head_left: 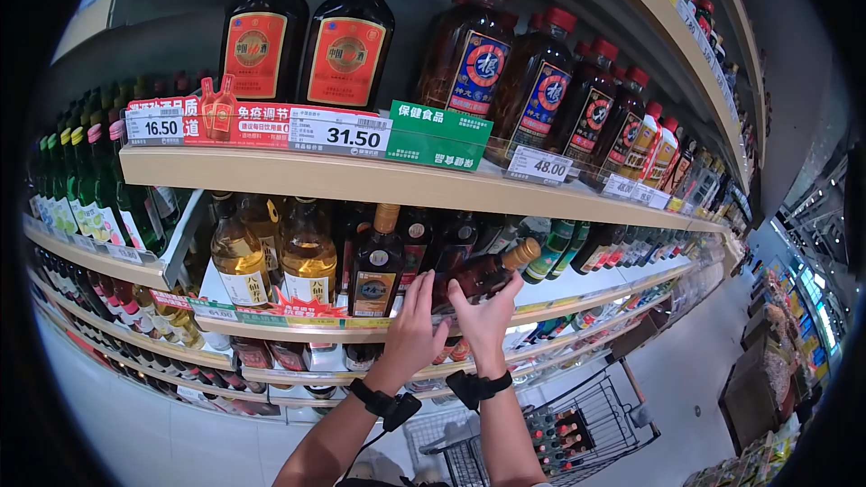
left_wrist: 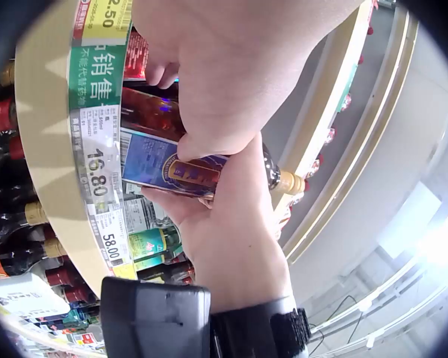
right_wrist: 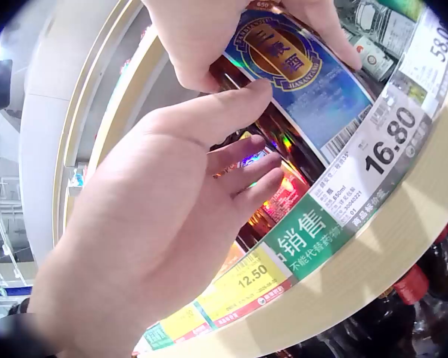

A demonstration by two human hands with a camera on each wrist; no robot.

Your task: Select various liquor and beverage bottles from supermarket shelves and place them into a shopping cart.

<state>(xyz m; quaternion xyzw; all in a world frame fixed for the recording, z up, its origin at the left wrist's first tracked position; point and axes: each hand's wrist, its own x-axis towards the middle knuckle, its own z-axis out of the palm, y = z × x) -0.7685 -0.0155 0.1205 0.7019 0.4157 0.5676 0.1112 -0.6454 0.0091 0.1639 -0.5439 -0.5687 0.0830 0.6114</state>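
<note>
A dark liquor bottle (head_left: 483,277) with a gold cap lies tilted at the lower shelf's front, its cap toward the upper right. My right hand (head_left: 487,316) grips its body, thumb on one side and fingers on the other. The blue label (right_wrist: 299,67) with a gold emblem faces up between the hands in the right wrist view. Beside the bottle's lower end, my left hand (head_left: 410,329) has its thumb touching the bottle. The left hand's fingers (right_wrist: 246,168) are loosely bent alongside. Left of the hands stands an upright bottle (head_left: 377,266) with a gold cap.
Price tags (right_wrist: 381,145) line the curved shelf edge (head_left: 361,329) under the hands. Overhead, another shelf (head_left: 361,180) holds large red-capped bottles (head_left: 347,45). Golden liquor bottles (head_left: 308,257) stand to the left. A shopping cart (head_left: 586,424) with bottles in it stands at the lower right.
</note>
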